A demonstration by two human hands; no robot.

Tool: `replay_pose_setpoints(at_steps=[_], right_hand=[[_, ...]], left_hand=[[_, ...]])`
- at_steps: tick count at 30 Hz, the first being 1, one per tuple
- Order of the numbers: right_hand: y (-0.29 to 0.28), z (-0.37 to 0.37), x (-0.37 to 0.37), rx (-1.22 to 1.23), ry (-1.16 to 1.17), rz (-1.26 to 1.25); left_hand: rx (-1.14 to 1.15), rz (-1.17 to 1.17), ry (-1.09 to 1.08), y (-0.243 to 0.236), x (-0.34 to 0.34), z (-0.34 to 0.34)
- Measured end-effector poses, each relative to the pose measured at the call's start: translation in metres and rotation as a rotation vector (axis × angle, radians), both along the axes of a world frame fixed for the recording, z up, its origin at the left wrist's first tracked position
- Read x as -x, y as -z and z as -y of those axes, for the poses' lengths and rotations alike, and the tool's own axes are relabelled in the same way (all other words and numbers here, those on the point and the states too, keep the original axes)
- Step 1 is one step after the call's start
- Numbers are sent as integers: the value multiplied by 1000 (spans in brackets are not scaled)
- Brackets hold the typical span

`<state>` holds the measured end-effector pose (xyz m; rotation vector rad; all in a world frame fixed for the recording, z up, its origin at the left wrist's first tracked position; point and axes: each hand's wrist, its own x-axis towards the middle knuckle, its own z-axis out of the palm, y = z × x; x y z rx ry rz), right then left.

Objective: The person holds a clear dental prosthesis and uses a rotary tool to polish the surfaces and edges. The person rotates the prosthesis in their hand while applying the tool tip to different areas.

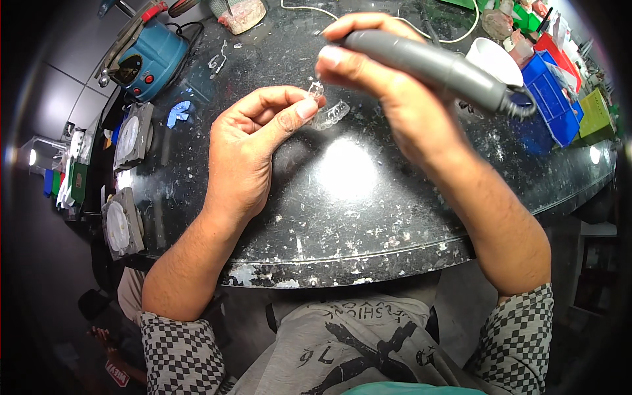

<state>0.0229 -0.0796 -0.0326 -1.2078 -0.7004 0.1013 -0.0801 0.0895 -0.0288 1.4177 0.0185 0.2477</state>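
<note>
Near the middle of the dark bench, my left hand pinches a clear plastic piece between thumb and fingertips. A curved clear plastic part shows just right of those fingertips; I cannot tell whether it is joined to the held piece. My right hand is wrapped round a thick grey handpiece, tilted with its coiled cord at the right and its front end above my left fingertips. That front end is too indistinct to make out.
The bench holds a blue machine back left, grey mounted plates, blue scraps, a white cup, coloured trays at right and a white cable. Another person's hand shows at lower left.
</note>
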Motion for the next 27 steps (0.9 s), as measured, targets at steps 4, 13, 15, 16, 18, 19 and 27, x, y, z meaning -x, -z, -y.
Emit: replay_pose_setpoints(at_steps=[4, 13, 15, 16, 18, 19, 27], right_hand=[[-22, 4, 0, -98, 27, -212], [-25, 2, 32, -115, -15, -144], [-20, 1, 33, -185, -115, -123], [-18, 2, 34, -207, -144, -115], [-18, 2, 34, -252, -175, -130], [-18, 2, 34, -269, -186, -136], [-4, -9, 28, 39, 126, 139]], left_hand=[[43, -15, 23, -1, 2, -2], [97, 6, -67, 4, -2, -8], [93, 4, -89, 3, -1, -8], [105, -3, -96, 2, -2, -6], [117, -12, -100, -1, -2, -2], [98, -16, -94, -2, -2, -1], [51, -6, -92, 1, -1, -2]])
